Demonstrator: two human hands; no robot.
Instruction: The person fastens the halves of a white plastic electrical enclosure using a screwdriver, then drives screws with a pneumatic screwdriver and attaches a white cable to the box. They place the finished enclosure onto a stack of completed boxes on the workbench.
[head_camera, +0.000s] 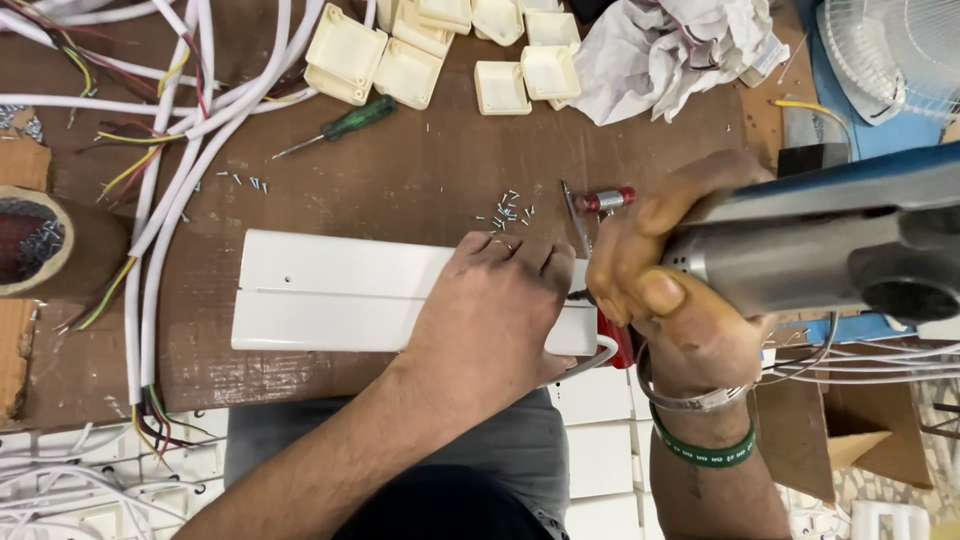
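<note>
A long white plastic casing (400, 292) lies across the middle of the frame on a brown table (400, 180), its long axis running left to right, with a groove along its length. The left hand (495, 310) lies flat on the casing's right end, fingers spread and pressing down rather than closed around anything. Just to the right, touching that same end, the right hand (660, 270) is wrapped tightly around the metal body of a power drill (800, 250), which enters from the right edge of the frame and points leftward at the casing's end; the tip itself is hidden behind the fingers. The casing thus stretches away to the left of both hands, and the right hand is nearer its end face. A scatter of small screws (510, 212) lies just above the left hand, a red-handled tool (600, 200) beside them. Higher up, towards the top centre, lie a green-handled screwdriver (345, 125) and cream plastic boxes (440, 50); white cables (170, 150) run down the left side.
</note>
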